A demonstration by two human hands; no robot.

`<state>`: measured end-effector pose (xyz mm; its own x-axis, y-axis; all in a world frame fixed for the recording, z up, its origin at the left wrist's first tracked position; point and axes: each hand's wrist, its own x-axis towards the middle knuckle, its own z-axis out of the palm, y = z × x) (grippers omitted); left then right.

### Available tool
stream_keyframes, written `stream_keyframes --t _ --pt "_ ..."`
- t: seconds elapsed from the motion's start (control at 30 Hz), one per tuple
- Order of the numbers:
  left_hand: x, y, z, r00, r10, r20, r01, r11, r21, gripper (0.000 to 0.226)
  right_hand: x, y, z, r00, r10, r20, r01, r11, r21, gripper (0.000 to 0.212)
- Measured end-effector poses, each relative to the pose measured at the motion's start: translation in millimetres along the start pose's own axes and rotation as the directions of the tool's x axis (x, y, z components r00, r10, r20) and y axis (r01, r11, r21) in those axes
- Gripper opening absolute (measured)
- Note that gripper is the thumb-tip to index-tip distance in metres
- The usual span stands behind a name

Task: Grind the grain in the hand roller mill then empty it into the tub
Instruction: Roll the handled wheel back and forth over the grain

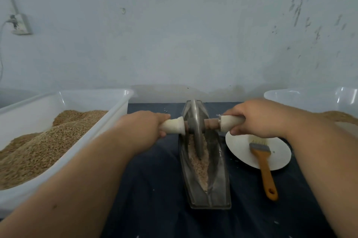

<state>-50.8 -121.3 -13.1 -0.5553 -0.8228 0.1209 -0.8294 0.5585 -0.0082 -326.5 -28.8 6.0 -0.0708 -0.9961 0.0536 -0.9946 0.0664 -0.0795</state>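
Note:
The hand roller mill is a long boat-shaped metal trough (217, 185) on a dark cloth, with a metal wheel (194, 127) standing in its groove. Pale crushed grain (199, 162) lies along the groove under and in front of the wheel. An axle with a white handle on each side runs through the wheel. My left hand (147, 125) grips the left handle (174, 126). My right hand (253, 117) grips the right handle (230, 122). A white tub (120, 105) at the left holds a heap of whole brown grain (44, 146).
A second white tub (310, 96) stands at the far right with some brown grain showing behind my right forearm. A white plate (279, 158) beside the mill carries an orange-handled brush (265, 168). A pale wall rises behind; a socket (19, 24) hangs upper left.

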Motion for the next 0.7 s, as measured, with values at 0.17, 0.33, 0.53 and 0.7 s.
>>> stream_keyframes --t 0.17,0.33,0.53,0.7 --pt "28.3 5.5 44.9 0.937 -0.093 -0.337 0.091 0.996 -0.021 0.058 24.2 7.5 43.2 0.923 0.059 -0.380 -0.111 0.987 -0.116 0.057" --pt "34.6 4.7 56.1 0.908 -0.058 -0.416 0.053 0.998 -0.025 0.062 28.7 10.7 54.4 0.909 0.083 -0.409 -0.142 0.983 -0.116 0.058" --pt "8.6 7.3 19.6 0.963 -0.019 -0.269 0.013 1.000 -0.025 0.038 1.2 -6.4 13.9 0.986 0.036 -0.161 -0.051 0.994 -0.094 0.021" --pt "-22.2 16.8 -23.5 1.000 0.026 -0.001 -0.026 0.993 0.115 0.016 -28.0 -20.6 -22.7 0.979 0.011 0.203 0.012 0.993 -0.114 0.023"
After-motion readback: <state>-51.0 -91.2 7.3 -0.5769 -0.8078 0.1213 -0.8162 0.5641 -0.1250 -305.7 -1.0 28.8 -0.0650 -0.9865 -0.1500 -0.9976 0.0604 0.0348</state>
